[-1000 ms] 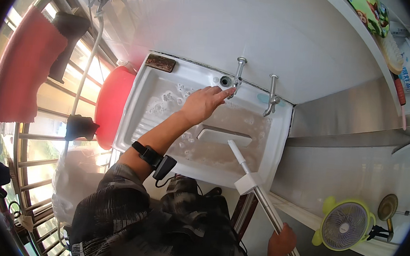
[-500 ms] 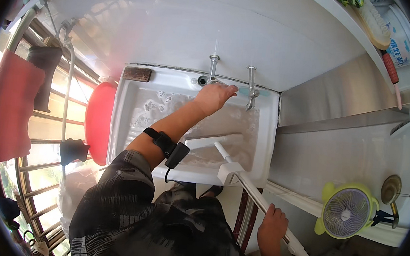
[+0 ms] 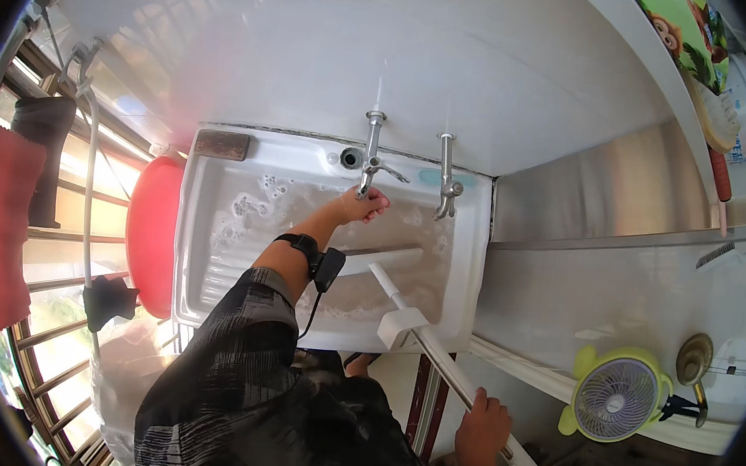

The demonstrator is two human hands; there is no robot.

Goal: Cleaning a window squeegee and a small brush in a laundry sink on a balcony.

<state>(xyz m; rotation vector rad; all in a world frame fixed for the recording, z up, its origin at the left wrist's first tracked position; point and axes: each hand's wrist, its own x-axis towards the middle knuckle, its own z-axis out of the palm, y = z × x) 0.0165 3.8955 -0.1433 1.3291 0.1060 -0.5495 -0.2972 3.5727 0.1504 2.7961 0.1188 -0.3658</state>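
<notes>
My left hand [image 3: 365, 206] is just below the spout of the left tap [image 3: 372, 149], over the sink, its fingers curled in with nothing visible in them. A black band with a small box [image 3: 315, 262] is strapped round my left forearm. My right hand [image 3: 484, 427] grips the pole of a white flat mop [image 3: 450, 367] at the lower right. The mop's long head [image 3: 400, 260] rests in the cloudy, sudsy water of the white sink [image 3: 467, 268], and a white block [image 3: 401, 326] sits on its pole. My left forearm hides part of the water.
A second tap [image 3: 446, 182] stands to the right. A brown soap-like block [image 3: 223, 144] lies on the sink's back left corner. A red basin [image 3: 151, 236] leans beside the sink at left. A green fan [image 3: 616, 398] is at right, below a metal panel [image 3: 616, 192].
My left hand has come off the left tap's handle and moved nearer, below its spout. My right hand still holds the mop pole. The whole view has shifted slightly.
</notes>
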